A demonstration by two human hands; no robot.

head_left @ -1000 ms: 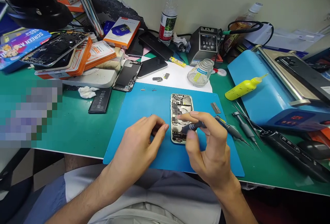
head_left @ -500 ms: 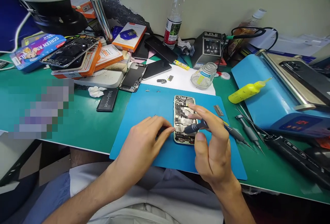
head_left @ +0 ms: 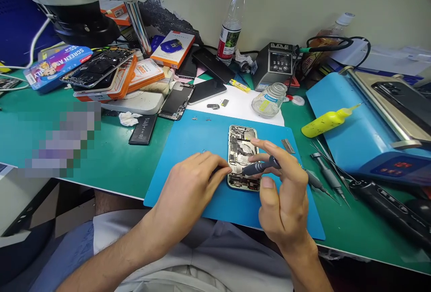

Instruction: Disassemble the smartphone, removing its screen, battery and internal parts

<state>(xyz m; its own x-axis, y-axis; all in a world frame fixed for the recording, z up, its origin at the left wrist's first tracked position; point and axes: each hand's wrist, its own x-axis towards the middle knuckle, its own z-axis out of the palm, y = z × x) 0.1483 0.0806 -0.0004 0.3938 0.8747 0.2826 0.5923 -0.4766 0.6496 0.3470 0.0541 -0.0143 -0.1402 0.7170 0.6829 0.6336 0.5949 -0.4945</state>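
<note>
An opened smartphone (head_left: 248,150) with its inner parts bare lies on the blue mat (head_left: 198,137). My right hand (head_left: 286,189) is closed on a dark grey screwdriver (head_left: 258,166), held at a slant. Its thin tip points at the lower left part of the phone; whether it touches is too small to tell. The fingers of the right hand reach over the phone's right edge. My left hand (head_left: 191,184) has thumb and forefinger pinched together at the phone's left edge, close to the screwdriver tip. Anything between those fingertips is too small to make out.
Tweezers (head_left: 325,166) and other tools lie right of the mat, beside a blue heating machine (head_left: 367,135) with a yellow squeeze bottle (head_left: 326,121). A glass jar (head_left: 269,99) stands behind. Left are a battery (head_left: 143,129), a phone screen (head_left: 177,100) and a microscope (head_left: 84,9).
The whole view has shifted slightly. The screwdriver tip has moved a little left over the phone, closer to my left fingertips. Both hands otherwise keep their pose.
</note>
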